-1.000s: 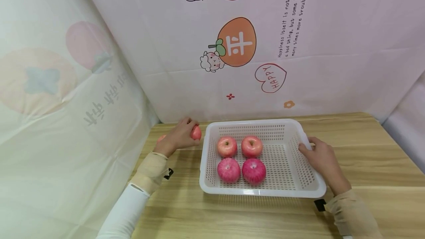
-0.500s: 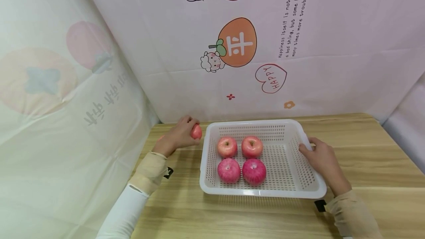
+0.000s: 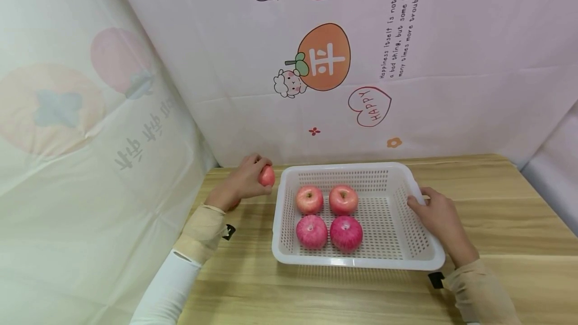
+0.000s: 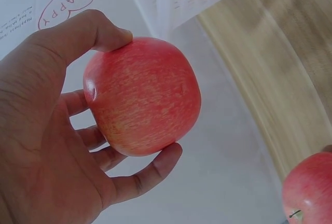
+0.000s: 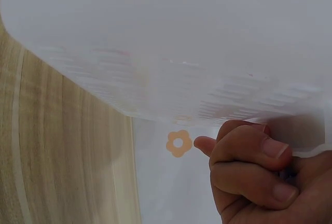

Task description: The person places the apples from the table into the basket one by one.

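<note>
My left hand [image 3: 246, 177] holds a red apple [image 4: 142, 97] between thumb and fingers, left of the white plastic basket [image 3: 397, 265]. The left wrist view shows this apple against the white backdrop, apart from the basket. A second apple [image 4: 311, 190] sits on the table, mostly covered by my left wrist in the head view. My right hand [image 3: 440, 219] grips the basket's right rim, thumb over the inner side and fingers curled beneath the edge. Inside the basket, several apples stand in two rows towards the left: paler ones [image 3: 343, 199] behind, deeper pink ones [image 3: 346, 233] in front.
The basket stands on a wood-grain table [image 3: 316, 295]. A printed white cloth [image 3: 253, 124] hangs along the table's back edge, and another cloth [image 3: 90, 214] hangs close on the left.
My left hand has risen slightly with the apple. The other apple, earlier showing above my left wrist, now peeks out below it. Right hand and basket stay in place.
</note>
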Action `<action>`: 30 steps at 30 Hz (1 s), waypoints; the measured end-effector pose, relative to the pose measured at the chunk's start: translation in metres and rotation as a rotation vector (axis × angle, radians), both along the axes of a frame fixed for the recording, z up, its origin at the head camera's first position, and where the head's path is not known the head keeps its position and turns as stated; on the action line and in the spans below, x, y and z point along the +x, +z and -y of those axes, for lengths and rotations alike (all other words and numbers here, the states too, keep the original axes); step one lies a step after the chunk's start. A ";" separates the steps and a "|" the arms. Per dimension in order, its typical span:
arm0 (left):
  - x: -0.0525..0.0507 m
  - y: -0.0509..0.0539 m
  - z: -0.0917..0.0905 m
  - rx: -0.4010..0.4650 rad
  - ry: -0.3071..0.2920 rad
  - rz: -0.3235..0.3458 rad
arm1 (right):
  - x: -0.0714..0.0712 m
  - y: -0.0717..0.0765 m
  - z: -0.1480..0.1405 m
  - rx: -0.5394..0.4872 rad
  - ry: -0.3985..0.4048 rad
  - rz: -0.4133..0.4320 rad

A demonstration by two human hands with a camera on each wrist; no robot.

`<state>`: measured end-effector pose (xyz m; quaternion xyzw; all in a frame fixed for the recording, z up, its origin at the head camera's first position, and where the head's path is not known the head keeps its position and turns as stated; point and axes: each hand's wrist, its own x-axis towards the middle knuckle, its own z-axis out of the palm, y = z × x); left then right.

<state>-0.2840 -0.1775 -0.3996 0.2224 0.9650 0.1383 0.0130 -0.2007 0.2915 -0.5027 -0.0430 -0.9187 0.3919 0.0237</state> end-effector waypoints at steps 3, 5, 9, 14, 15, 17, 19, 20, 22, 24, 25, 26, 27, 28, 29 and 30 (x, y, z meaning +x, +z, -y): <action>0.002 0.001 -0.001 0.011 -0.012 -0.006 | 0.000 0.000 -0.001 0.004 -0.002 -0.005; 0.003 0.003 -0.002 0.018 -0.016 -0.007 | 0.000 0.000 0.000 0.008 -0.003 -0.009; 0.006 0.005 -0.005 0.027 -0.027 -0.008 | 0.000 0.000 0.000 0.008 -0.003 -0.013; 0.008 0.007 -0.010 0.012 -0.051 -0.024 | 0.000 -0.001 0.000 0.007 -0.007 -0.008; 0.008 0.007 -0.011 0.011 -0.054 -0.023 | 0.000 -0.002 0.000 0.005 -0.009 -0.005; 0.008 0.008 -0.013 0.006 -0.061 -0.019 | -0.001 -0.002 0.000 0.002 -0.012 0.000; 0.009 0.008 -0.014 0.000 -0.066 -0.013 | -0.001 -0.002 0.000 0.000 -0.012 0.003; 0.009 0.008 -0.015 -0.005 -0.069 -0.011 | -0.001 -0.002 0.000 0.001 -0.012 0.003; 0.009 0.008 -0.016 -0.013 -0.075 -0.010 | 0.000 -0.002 0.000 0.003 -0.010 0.005; 0.009 0.008 -0.016 -0.018 -0.080 -0.014 | 0.000 -0.001 0.000 0.004 -0.009 0.007; 0.009 0.009 -0.017 -0.019 -0.086 -0.021 | 0.000 -0.001 0.000 0.004 -0.009 0.007; 0.009 0.009 -0.018 -0.020 -0.091 -0.026 | 0.000 0.000 0.000 0.005 -0.009 0.007; 0.009 0.009 -0.018 -0.021 -0.098 -0.034 | 0.000 0.000 0.000 0.006 -0.009 0.007; 0.009 0.009 -0.019 -0.024 -0.104 -0.042 | 0.000 0.000 0.000 0.006 -0.009 0.009; 0.009 0.009 -0.020 -0.029 -0.110 -0.049 | 0.000 0.001 0.000 0.009 -0.010 0.008; 0.008 0.009 -0.021 -0.032 -0.116 -0.055 | -0.001 0.001 0.000 0.010 -0.010 0.007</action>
